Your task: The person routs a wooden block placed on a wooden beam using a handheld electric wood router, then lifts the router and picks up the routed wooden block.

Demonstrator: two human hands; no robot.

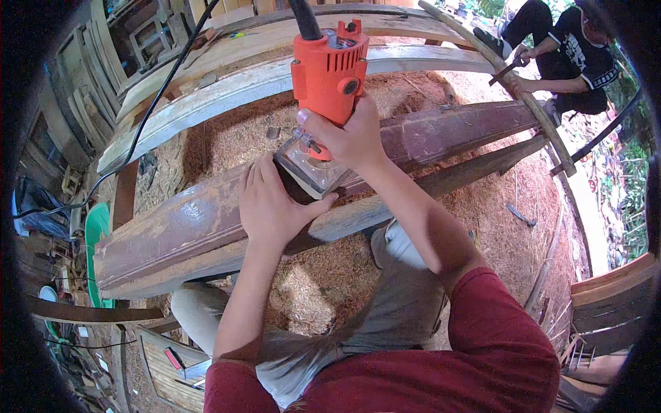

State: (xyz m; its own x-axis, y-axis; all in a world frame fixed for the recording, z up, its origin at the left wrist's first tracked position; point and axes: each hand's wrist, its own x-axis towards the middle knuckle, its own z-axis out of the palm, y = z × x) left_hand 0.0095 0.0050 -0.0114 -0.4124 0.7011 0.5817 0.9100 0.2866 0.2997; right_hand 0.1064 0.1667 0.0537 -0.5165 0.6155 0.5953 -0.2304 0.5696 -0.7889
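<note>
An orange trim router (pixel 329 79) stands on a long reddish-brown painted board (pixel 175 224). My right hand (pixel 357 139) is closed round its lower body. The router's clear base (pixel 329 176) sits on the board's surface, and its bit is hidden from me. My left hand (pixel 272 206) lies on the board just left of the base, fingers stretched out flat. Its thumb reaches along the near edge of the base and touches it. A dark cable (pixel 306 19) leaves the router's top.
Pale planks (pixel 206 131) lie beyond the board. Sawdust (pixel 310 289) covers the ground. A power cord (pixel 141 124) runs down the left, near a green basin (pixel 98 237). At the upper right, a co-worker (pixel 568 58) holds a blade-like tool against a curved wooden strip (pixel 530 103).
</note>
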